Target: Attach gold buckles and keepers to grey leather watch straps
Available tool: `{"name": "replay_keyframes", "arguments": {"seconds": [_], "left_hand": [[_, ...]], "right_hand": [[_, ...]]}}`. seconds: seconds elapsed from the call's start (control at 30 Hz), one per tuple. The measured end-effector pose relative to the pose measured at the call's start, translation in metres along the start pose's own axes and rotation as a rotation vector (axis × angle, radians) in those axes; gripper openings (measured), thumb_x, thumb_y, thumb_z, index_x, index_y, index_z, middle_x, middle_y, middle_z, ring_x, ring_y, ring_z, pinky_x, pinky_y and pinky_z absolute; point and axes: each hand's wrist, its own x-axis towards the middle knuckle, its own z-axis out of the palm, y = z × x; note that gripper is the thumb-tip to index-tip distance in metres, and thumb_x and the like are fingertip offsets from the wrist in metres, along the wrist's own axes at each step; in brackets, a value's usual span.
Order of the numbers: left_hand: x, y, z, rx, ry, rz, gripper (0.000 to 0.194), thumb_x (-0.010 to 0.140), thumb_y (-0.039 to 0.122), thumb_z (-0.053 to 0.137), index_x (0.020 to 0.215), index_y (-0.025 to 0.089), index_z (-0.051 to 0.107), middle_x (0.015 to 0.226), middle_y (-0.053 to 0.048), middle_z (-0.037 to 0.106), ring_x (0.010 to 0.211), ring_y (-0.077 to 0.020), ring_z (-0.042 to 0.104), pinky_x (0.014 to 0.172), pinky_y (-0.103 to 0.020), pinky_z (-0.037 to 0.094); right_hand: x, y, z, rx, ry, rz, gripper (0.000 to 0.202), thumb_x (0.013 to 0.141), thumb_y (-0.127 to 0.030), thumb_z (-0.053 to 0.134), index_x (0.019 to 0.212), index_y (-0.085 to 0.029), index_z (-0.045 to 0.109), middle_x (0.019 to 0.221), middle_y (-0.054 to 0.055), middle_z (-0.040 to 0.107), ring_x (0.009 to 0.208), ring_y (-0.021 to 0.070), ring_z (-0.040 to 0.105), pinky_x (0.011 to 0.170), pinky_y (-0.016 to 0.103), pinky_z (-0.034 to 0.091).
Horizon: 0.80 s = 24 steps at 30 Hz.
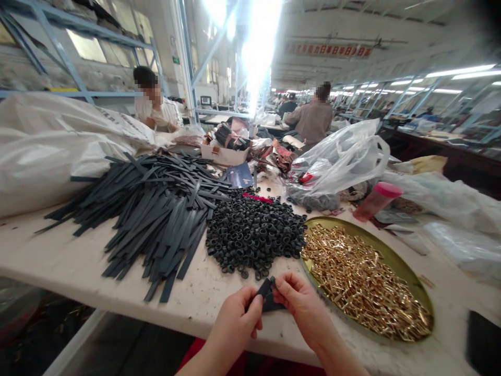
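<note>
At the near edge of the table [70,261], at about 6 o'clock in the head view, the two hands meet. Left hand [235,324] and right hand [299,305] both pinch one dark strap [266,293], which is folded between the fingertips. Both hands are closed on it, the thumbs and forefingers pressing from each side. The strap stays just above the table edge, between the hands.

At 12 o'clock from the hands, near them, lies a heap of small black loops [254,235]. At 10 o'clock lies a wide pile of long dark strips [156,209], spread like a fan, touching the loops at its right side. At 2 o'clock from the hands stands a round gold tray [395,258], full of small gold buckles [360,282]; its rim is just beside the loops.

Behind the tray, a clear plastic bag [340,156] lies with a pink-capped bottle [378,201] on its side next to it. At the far left a big white sack [47,146] rests on the table. A small white box [224,154] stands behind the strips.

Across the table, at 11 o'clock, one person [154,104] sits facing this way. Another person [313,117] at 1 o'clock stands with the back turned.
</note>
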Motion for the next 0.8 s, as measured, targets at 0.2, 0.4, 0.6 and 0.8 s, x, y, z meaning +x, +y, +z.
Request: {"name": "replay_keyframes", "arguments": {"seconds": [0.2,0.4,0.6,0.8], "left_hand": [[-0.013,0.001,0.011,0.010,-0.046,-0.021,0.024,0.080,0.036,0.038,0.070,0.017,0.047,0.046,0.006,0.046,0.037,-0.0074,0.040,0.038,-0.018,0.032],[-0.031,0.013,0.013,0.295,-0.085,0.032,0.024,0.082,0.033,0.035,0.073,0.018,0.051,0.048,0.005,0.046,0.039,-0.0085,0.041,0.040,-0.019,0.030],[-0.039,0.018,0.015,0.468,-0.182,0.079,0.023,0.081,0.029,0.035,0.068,0.017,0.049,0.052,0.003,0.050,0.047,-0.0108,0.049,0.047,-0.020,0.034],[-0.046,0.005,0.019,0.187,-0.275,-0.005,0.044,0.084,0.034,0.032,0.124,0.018,0.032,0.059,0.005,0.048,0.047,-0.0109,0.046,0.049,-0.021,0.036]], "right_hand": [[-0.015,0.011,-0.003,0.177,-0.015,-0.003,0.035,0.063,-0.034,0.071,0.093,-0.019,0.060,0.080,0.001,0.065,0.071,0.0134,0.058,0.071,0.029,0.045],[-0.035,0.022,-0.011,-0.068,0.054,-0.102,0.031,0.065,-0.038,0.068,0.089,-0.020,0.064,0.079,0.001,0.065,0.063,0.0109,0.050,0.063,0.026,0.041],[-0.052,0.024,-0.016,-0.184,-0.066,-0.135,0.026,0.060,-0.037,0.070,0.077,-0.018,0.063,0.067,-0.002,0.060,0.065,0.0125,0.051,0.062,0.025,0.039],[-0.062,0.021,-0.011,-0.032,-0.047,-0.123,0.024,0.064,-0.036,0.068,0.079,-0.018,0.063,0.068,-0.002,0.060,0.066,0.0115,0.051,0.065,0.024,0.039]]}}
